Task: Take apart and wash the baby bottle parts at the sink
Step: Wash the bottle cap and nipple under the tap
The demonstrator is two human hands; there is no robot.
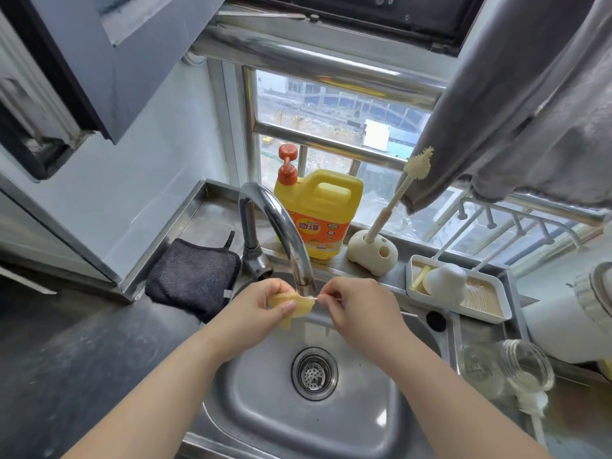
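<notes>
A: Where is the bottle part at the moment?

B: The yellowish silicone nipple (291, 304) is over the sink (265, 409), just under the mouth of the faucet (281, 223). The left hand (261, 309) grips it, fingers and thumb curled round its flange.

A: And the other hand?

B: The right hand (354, 306) pinches something thin and pale, a small stick (314, 297), whose tip touches the right edge of the nipple. What the stick is exactly, I cannot tell; it is too small.

A: Is water running?

B: I cannot tell from this view.

A: What else is around?

B: A clear glass bottle (506, 367) lies on its side on the counter, near right of the sink. Farther right stands a white tray (486, 313) with a white cap-like piece (445, 279) in it. On the far ledge are a yellow detergent jug (318, 213) with an orange pump and, beside it on the right, a cream brush (397, 197) standing tilted in its holder (372, 253). A dark cloth (192, 276) lies left of the faucet.
</notes>
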